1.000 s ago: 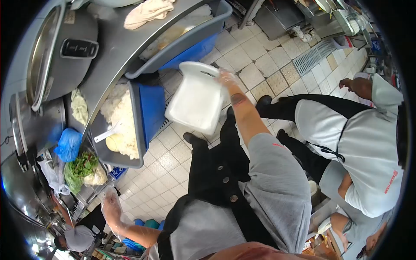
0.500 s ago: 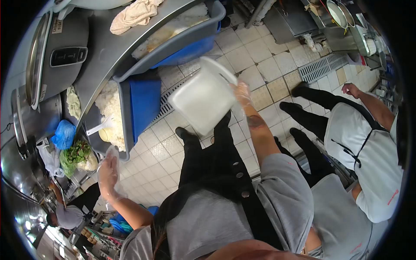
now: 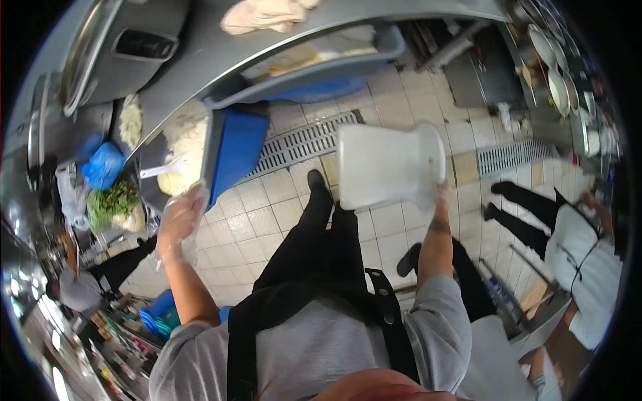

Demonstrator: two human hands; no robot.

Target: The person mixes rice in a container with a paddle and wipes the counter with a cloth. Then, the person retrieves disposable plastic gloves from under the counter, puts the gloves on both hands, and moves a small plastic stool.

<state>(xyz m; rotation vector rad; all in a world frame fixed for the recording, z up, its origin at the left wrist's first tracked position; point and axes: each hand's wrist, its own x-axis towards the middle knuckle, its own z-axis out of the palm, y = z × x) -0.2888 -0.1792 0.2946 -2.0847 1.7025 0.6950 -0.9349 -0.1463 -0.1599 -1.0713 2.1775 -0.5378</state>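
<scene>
My right hand [image 3: 440, 195], in a clear plastic glove, grips the slotted end of a white plastic piece [image 3: 381, 167]. It is squarish, with a flared, rounded end like a small chair's back, and hangs above the tiled floor. My left hand [image 3: 180, 224], in a loose clear glove, is stretched out with nothing visible in it. It is by the near corner of a grey bin [image 3: 212, 157]; whether it touches the rim I cannot tell. Pale, crumbly or shredded food [image 3: 190, 144] lies in the bin, with a white-handled utensil [image 3: 160, 170] on it.
A steel counter [image 3: 194, 87] runs above the bins, with a cloth [image 3: 264, 17] on it. A second grey bin [image 3: 301, 77] is farther right. Leafy greens [image 3: 110, 206] and a blue bag [image 3: 103, 166] are at left. Co-workers [image 3: 582, 257] stand at right, another [image 3: 79, 291] at left.
The white piece has swung to the right and turned, still in my right hand. My left hand has moved up and closer to the bin's corner. The view has shifted.
</scene>
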